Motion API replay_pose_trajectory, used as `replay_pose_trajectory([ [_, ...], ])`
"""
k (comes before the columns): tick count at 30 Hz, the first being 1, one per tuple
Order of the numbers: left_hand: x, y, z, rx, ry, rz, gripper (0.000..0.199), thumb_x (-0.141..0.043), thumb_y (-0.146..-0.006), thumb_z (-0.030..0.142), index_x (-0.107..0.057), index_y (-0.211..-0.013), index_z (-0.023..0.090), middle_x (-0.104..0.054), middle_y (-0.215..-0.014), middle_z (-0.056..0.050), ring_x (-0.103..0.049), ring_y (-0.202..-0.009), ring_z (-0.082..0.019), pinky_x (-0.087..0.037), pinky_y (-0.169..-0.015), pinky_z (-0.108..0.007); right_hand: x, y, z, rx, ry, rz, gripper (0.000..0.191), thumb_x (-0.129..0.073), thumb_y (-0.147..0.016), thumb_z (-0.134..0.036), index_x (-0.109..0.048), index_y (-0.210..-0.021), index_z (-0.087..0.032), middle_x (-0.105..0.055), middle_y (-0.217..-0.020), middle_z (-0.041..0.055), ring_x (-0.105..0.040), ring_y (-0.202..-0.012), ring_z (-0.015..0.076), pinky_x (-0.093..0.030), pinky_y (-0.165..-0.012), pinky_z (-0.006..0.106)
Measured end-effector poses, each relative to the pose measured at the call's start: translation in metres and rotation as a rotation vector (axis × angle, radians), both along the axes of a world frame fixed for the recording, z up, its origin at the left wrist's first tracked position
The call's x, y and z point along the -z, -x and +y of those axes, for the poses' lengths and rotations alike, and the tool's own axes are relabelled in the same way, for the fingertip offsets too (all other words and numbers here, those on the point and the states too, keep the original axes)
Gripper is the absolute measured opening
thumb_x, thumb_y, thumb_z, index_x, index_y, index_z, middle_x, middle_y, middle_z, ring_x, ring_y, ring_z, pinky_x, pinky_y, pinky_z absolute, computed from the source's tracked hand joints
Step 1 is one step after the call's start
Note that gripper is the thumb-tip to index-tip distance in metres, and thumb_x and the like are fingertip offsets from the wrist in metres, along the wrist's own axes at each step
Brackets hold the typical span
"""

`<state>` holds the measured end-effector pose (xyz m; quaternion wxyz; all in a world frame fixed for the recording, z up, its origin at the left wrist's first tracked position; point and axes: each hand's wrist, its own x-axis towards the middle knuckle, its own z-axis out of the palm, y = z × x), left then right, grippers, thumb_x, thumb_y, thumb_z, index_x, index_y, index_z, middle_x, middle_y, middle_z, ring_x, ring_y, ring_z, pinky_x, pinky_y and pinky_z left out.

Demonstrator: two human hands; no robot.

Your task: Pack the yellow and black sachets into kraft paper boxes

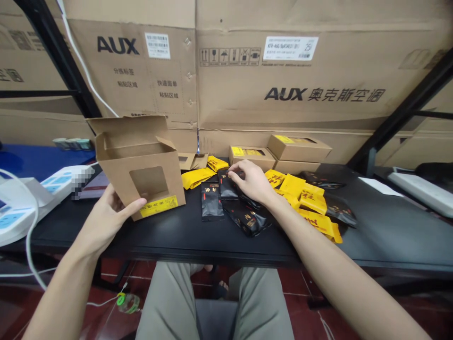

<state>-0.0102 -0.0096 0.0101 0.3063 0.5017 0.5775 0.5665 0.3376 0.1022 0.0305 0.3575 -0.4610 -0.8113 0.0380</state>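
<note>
My left hand (106, 219) grips the lower corner of an open kraft-paper box (155, 186), which has a die-cut window and a yellow label. The box stands tilted, its top flaps apart. My right hand (249, 182) closes on a black foil packet (226, 185) among a loose pile of black packets at the middle of the table. One black packet (212, 202) lies apart, near the box. Yellow packets (313, 203) are heaped to the right of my right hand, partly overlapping the black ones.
The black table (170, 241) holds several kraft boxes (297, 148) at the back. A white power strip (60, 182) and cable lie at the left. Large AUX cartons (283, 71) form a wall behind the table, with a white panel (421, 189) at the right.
</note>
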Motion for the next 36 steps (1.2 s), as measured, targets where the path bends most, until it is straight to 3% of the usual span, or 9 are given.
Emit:
replay_pose_trajectory([
  [13, 0.002, -0.001, 0.0, 0.004, -0.036, -0.003, 0.073, -0.092, -0.07, 0.044, -0.06, -0.134, 0.027, -0.068, -0.147, -0.01, -0.063, -0.138, -0.034, -0.05, -0.119, -0.051, -0.003, 0.0, -0.004, 0.026, -0.005, -0.07, 0.014, -0.061, -0.097, -0.03, -0.07, -0.096, -0.02, -0.074, -0.107, 0.0099, -0.067, -0.106, 0.0263, -0.053, -0.1, 0.047],
  [15, 0.002, -0.001, 0.0, 0.003, -0.034, -0.003, 0.073, -0.092, -0.071, 0.044, -0.06, -0.134, 0.026, -0.068, -0.147, -0.01, -0.063, -0.138, -0.034, -0.05, -0.119, -0.05, -0.011, -0.005, -0.007, 0.127, -0.046, -0.098, 0.017, -0.058, -0.098, -0.03, -0.072, -0.099, -0.019, -0.075, -0.111, 0.0125, -0.067, -0.11, 0.0297, -0.053, -0.1, 0.049],
  [19, 0.002, 0.0, -0.001, 0.012, -0.014, -0.034, 0.073, -0.093, -0.069, 0.04, -0.059, -0.133, 0.026, -0.068, -0.147, -0.01, -0.062, -0.139, -0.034, -0.049, -0.12, -0.05, -0.034, -0.034, -0.011, 0.548, -0.18, 0.013, 0.03, -0.049, -0.101, -0.032, -0.073, -0.109, -0.015, -0.076, -0.111, 0.0175, -0.07, -0.106, 0.0335, -0.054, -0.094, 0.051],
  [21, 0.003, 0.001, -0.001, 0.019, -0.018, -0.046, 0.073, -0.093, -0.069, 0.04, -0.059, -0.132, 0.027, -0.068, -0.147, -0.01, -0.062, -0.139, -0.034, -0.048, -0.121, -0.051, -0.041, -0.053, -0.01, 0.638, -0.108, -0.002, 0.03, -0.051, -0.099, -0.033, -0.073, -0.11, -0.016, -0.077, -0.107, 0.0167, -0.072, -0.101, 0.0331, -0.054, -0.092, 0.049],
  [22, 0.003, 0.001, 0.0, 0.019, -0.018, -0.051, 0.072, -0.093, -0.069, 0.039, -0.059, -0.132, 0.028, -0.068, -0.146, -0.01, -0.062, -0.139, -0.034, -0.048, -0.121, -0.052, -0.043, -0.061, -0.01, 0.619, -0.031, -0.064, 0.029, -0.053, -0.098, -0.033, -0.074, -0.108, -0.016, -0.078, -0.106, 0.0158, -0.072, -0.1, 0.0326, -0.055, -0.091, 0.047],
  [26, 0.004, 0.001, 0.001, 0.012, -0.002, -0.057, 0.069, -0.092, -0.07, 0.038, -0.059, -0.13, 0.029, -0.069, -0.145, -0.009, -0.063, -0.138, -0.033, -0.048, -0.122, -0.052, -0.039, -0.078, -0.007, 0.387, 0.231, -0.471, 0.032, -0.067, -0.089, -0.041, -0.078, -0.107, -0.017, -0.078, -0.109, 0.0161, -0.073, -0.104, 0.0318, -0.056, -0.094, 0.043],
  [29, 0.004, 0.001, 0.001, 0.008, 0.001, -0.054, 0.07, -0.092, -0.069, 0.04, -0.059, -0.13, 0.029, -0.069, -0.144, -0.008, -0.063, -0.137, -0.033, -0.048, -0.122, -0.053, -0.037, -0.07, -0.01, 0.405, 0.285, -0.682, 0.047, -0.071, -0.086, -0.053, -0.078, -0.113, -0.015, -0.075, -0.117, 0.0214, -0.072, -0.111, 0.0358, -0.057, -0.093, 0.045],
  [32, 0.004, 0.0, 0.0, 0.01, 0.001, -0.047, 0.07, -0.093, -0.067, 0.042, -0.059, -0.128, 0.028, -0.07, -0.141, -0.008, -0.065, -0.135, -0.034, -0.049, -0.121, -0.054, -0.039, -0.054, -0.015, 0.489, 0.376, -0.778, 0.058, -0.058, -0.095, -0.06, -0.074, -0.123, -0.012, -0.073, -0.125, 0.0253, -0.071, -0.117, 0.039, -0.056, -0.093, 0.048],
  [36, 0.003, -0.001, -0.002, 0.02, -0.012, -0.049, 0.07, -0.092, -0.068, 0.041, -0.059, -0.128, 0.028, -0.069, -0.142, -0.008, -0.064, -0.136, -0.034, -0.049, -0.12, -0.054, -0.044, -0.036, -0.022, 0.513, 0.434, -0.884, 0.051, -0.043, -0.103, -0.045, -0.073, -0.12, -0.008, -0.073, -0.12, 0.0286, -0.072, -0.115, 0.0401, -0.055, -0.091, 0.047],
])
